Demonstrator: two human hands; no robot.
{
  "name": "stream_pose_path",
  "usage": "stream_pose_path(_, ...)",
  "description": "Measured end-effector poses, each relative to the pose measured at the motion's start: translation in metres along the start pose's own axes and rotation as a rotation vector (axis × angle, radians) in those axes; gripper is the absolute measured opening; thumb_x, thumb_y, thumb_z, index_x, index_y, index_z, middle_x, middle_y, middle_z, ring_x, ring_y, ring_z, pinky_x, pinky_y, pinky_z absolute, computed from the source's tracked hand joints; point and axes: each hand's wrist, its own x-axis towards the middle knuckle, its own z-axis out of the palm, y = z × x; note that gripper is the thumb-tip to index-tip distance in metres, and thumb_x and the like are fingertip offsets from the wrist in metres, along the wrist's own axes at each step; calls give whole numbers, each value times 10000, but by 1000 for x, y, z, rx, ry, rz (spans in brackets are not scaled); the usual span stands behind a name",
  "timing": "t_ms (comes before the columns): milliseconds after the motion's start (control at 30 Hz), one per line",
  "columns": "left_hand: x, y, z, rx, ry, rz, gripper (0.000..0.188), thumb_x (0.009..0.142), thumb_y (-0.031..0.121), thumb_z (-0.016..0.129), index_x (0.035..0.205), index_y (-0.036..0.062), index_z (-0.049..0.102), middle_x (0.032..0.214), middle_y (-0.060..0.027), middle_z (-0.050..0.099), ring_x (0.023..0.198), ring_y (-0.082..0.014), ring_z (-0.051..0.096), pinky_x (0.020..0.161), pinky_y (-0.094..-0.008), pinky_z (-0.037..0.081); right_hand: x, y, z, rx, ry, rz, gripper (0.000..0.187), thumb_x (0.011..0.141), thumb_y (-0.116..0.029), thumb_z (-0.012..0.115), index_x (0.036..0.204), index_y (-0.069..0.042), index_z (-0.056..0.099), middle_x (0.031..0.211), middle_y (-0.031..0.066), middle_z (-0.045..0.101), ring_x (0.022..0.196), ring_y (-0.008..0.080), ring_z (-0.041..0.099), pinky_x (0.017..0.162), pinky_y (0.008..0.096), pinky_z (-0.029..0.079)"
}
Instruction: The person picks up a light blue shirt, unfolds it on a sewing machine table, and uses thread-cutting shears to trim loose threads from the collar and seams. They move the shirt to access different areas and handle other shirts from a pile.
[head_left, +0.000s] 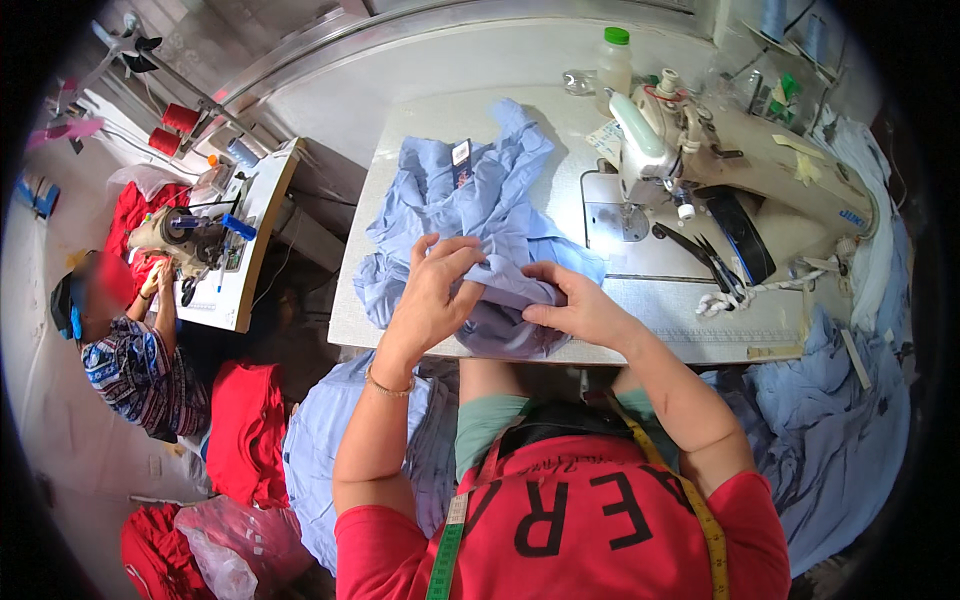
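Both hands pinch a fold of the light blue garment (480,210): left hand (437,295) grips from above, right hand (577,305) presses its edge, just left of the sewing machine (720,160) on the table (690,320).

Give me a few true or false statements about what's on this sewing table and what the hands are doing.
1. Both hands grip light blue fabric: left hand, right hand. True.
2. The sewing machine stands left of the fabric. False: it stands to the right.
3. A bottle with a green cap stands behind the machine. True.
4. The scissors are in the right hand. False: they lie on the table beside the machine.
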Motion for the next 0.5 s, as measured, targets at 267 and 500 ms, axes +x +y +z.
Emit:
stream_pose_path(267,-37,18,-11,367,-121,32,467,611,83,721,1056,74,581,874,-81,541,854,-270,518,780,-368,377,-11,2,-27,152,-52,-181,496,730,129,545,1202,-23,541,1165,38,543,1079,99,488,942,241,388)
stream_pose_path(500,-40,4,-1,-98,-136,-122,389,801,218,663,1133,37,571,1062,-121,572,992,-305,525,859,-376,405,-27,16,-35,241,87,-70,346,793,-24,667,1130,-16,594,1057,-1,584,950,67,520,846,217,419)
